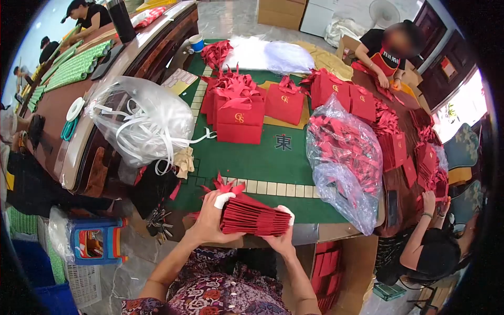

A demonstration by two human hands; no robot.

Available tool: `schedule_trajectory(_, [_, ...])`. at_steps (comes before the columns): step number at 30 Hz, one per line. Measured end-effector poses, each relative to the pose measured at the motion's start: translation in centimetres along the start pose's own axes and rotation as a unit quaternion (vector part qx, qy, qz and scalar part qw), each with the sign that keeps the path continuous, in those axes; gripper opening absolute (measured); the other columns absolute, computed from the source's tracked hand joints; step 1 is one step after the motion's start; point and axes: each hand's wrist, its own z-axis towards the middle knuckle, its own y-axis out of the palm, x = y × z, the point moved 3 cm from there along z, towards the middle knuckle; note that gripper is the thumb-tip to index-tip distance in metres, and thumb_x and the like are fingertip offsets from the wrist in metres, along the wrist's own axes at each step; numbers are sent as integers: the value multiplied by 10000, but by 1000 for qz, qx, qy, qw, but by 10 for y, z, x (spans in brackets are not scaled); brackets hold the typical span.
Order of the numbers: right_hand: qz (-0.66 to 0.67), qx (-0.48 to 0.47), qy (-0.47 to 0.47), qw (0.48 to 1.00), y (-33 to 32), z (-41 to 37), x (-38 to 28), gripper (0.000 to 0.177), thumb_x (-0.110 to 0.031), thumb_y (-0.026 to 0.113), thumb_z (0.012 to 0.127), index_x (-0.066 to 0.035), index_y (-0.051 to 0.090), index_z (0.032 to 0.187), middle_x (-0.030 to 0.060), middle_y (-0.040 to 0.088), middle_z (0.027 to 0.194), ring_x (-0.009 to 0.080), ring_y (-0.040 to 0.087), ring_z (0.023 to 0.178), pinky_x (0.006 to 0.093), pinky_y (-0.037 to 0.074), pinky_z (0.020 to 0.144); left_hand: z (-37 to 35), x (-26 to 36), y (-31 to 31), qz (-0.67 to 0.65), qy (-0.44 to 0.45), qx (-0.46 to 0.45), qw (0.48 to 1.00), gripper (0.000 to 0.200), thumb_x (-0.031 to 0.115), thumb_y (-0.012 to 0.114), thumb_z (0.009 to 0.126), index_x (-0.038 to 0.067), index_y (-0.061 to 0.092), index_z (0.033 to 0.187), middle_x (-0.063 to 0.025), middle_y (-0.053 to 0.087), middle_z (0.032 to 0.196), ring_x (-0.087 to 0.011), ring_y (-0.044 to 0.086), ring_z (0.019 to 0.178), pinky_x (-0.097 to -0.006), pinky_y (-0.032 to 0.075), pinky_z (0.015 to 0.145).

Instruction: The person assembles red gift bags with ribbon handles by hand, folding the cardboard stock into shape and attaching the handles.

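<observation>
A thick stack of folded red paper bags [254,216] is held between my two hands, just over the near edge of the green table mat [283,157]. My left hand [212,218] grips the stack's left end, with a white covering on one finger. Red ribbons stick up beside that hand. My right hand [283,233] holds the right end, also with white on a finger. Beyond the stack, red gift bags [239,123] with gold lettering and ribbons stand on the mat. Another red bag [284,105] is to their right.
Left of the mat lies a clear plastic bag [144,121] of white strips. A plastic bag of red ribboned pieces [344,152] is at the right. An open carton [354,273] sits below the table edge. Co-workers [383,58] [436,252] handle red items at the right.
</observation>
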Motion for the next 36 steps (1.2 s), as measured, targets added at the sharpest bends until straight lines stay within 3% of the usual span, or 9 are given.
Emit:
schedule_trajectory(5, [-126, -37, -56, 990, -2, -6, 21, 1011, -165, 930, 644, -34, 283, 1409, 129, 481, 1315, 248, 523, 1199, 416, 426, 1047, -8, -22, 8, -126, -47, -28, 990, 910, 324, 916, 566, 59, 436, 1292, -188, 489, 1226, -349, 519, 1132, -439, 409, 982])
schedule_trajectory(9, [-44, -39, -86, 995, 7, 7, 4, 1127, -220, 975, 557, -46, 267, 1416, 135, 459, 1341, 264, 492, 1230, 424, 415, 1055, -4, -11, 2, -89, 33, -23, 995, 971, 327, 909, 583, 43, 375, 1342, -182, 484, 1255, -331, 511, 1180, -432, 398, 1016])
schedule_trajectory(14, [-15, -18, -82, 996, 16, 10, 1, 1264, -313, 999, 481, -86, 250, 1474, 188, 432, 1387, 302, 491, 1249, 454, 395, 1075, -5, -7, 5, -123, 1, -27, 992, 1069, 329, 888, 606, -3, 290, 1428, -199, 447, 1309, -355, 468, 1216, -446, 350, 1068])
schedule_trajectory(16, [33, -2, -51, 998, 20, 6, 3, 1416, -388, 995, 451, -53, 123, 1516, 177, 313, 1493, 288, 390, 1351, 450, 370, 1111, -3, -4, 2, -135, 10, -23, 991, 1086, 335, 875, 623, -14, 263, 1450, -209, 441, 1309, -371, 460, 1200, -453, 342, 1067])
schedule_trajectory(24, [5, -45, -72, 996, 16, 8, -3, 1472, -375, 994, 444, -69, 68, 1546, 188, 250, 1542, 303, 335, 1396, 466, 359, 1129, -9, -13, 6, -150, -41, -78, 985, 1067, 364, 872, 627, -25, 285, 1428, -202, 372, 1360, -346, 389, 1285, -439, 281, 1125])
schedule_trajectory(26, [88, -26, -22, 996, 18, 12, -31, 1477, -394, 988, 459, -65, 42, 1544, 213, 229, 1546, 316, 358, 1389, 460, 349, 1134, -6, -10, 3, -122, -16, -68, 990, 1058, 355, 872, 634, -18, 283, 1430, -212, 399, 1330, -366, 415, 1253, -450, 311, 1095])
schedule_trajectory(30, [-97, -55, -90, 990, 7, 7, -27, 1548, -377, 992, 448, -73, -53, 1549, 179, 160, 1587, 308, 369, 1376, 472, 355, 1127, -8, -12, 5, -125, -8, -56, 990, 981, 364, 882, 626, -21, 373, 1372, -204, 372, 1344, -363, 400, 1256, -430, 307, 1098])
schedule_trajectory(34, [-74, -62, -57, 994, 4, 8, -21, 1523, -311, 1001, 457, -72, -43, 1540, 172, 185, 1581, 306, 363, 1376, 472, 334, 1140, -7, -13, 6, -60, 40, -49, 996, 998, 377, 880, 629, -15, 355, 1382, -210, 381, 1333, -370, 400, 1254, -429, 317, 1087])
schedule_trajectory(36, [-133, -70, -72, 986, -2, 14, -49, 1474, -401, 981, 478, -66, 18, 1544, 169, 230, 1556, 319, 357, 1379, 479, 308, 1150, -5, -13, 4, -103, 40, -40, 993, 1023, 397, 873, 636, -11, 327, 1399, -212, 390, 1329, -376, 408, 1244, -433, 322, 1081])
